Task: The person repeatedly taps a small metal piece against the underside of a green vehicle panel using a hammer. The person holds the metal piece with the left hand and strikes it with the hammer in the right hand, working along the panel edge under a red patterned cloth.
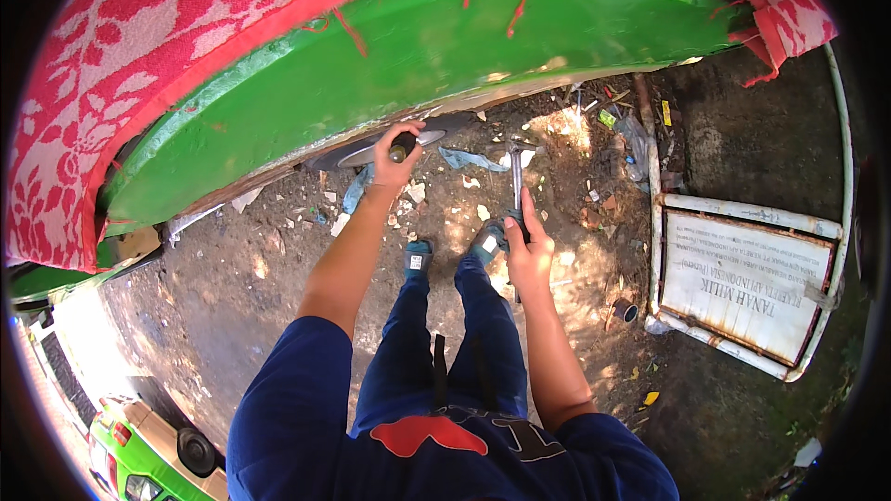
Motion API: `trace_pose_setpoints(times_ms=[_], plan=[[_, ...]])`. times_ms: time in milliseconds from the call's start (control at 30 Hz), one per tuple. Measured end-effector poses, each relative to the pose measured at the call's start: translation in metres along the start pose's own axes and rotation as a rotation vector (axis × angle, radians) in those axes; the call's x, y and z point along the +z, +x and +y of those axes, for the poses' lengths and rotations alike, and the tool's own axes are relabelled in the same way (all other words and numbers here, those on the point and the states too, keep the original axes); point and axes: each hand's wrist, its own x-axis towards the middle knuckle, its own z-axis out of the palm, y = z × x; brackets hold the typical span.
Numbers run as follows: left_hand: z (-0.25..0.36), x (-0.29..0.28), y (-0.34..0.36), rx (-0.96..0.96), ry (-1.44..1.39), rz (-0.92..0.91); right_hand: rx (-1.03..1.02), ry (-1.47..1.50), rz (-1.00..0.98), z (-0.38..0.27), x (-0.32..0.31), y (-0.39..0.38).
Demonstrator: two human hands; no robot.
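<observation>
My left hand (393,160) is closed around the dark handle (405,143) of a tool with a wide, flat silver blade (358,155), held at the lower edge of a curved green panel (390,42). My right hand (527,250) grips a metal hammer (516,184), its head pointing away from me, a short way right of the blade. Red-and-pink patterned cloth (139,46) with loose red strands drapes over the panel’s upper part. Blue scraps (469,160) and pale fragments lie on the dirt below.
A white sign (747,250) in a rusty pipe frame stands at the right. My feet (418,258) are on littered dirt. A small dark cylinder (625,310) lies right of my legs. A bright green vehicle (139,450) is at the lower left.
</observation>
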Motion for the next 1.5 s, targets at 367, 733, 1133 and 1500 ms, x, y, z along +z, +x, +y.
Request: trace_pose_setpoints(times_ms=[367,733,1133,1500], plan=[[-0.002,-0.005,0.014,-0.135,-0.205,0.014,0.062,0.075,-0.042,0.007,-0.002,0.002],[-0.005,-0.013,0.013,-0.141,-0.265,0.002,0.087,0.005,-0.125,-0.018,0.009,0.005],[-0.005,-0.007,0.026,-0.084,-0.185,-0.102,0.038,0.016,-0.114,-0.012,0.023,0.007],[-0.003,-0.004,0.031,0.003,-0.177,-0.157,-0.785,-0.766,-0.216,-0.048,0.049,0.028]])
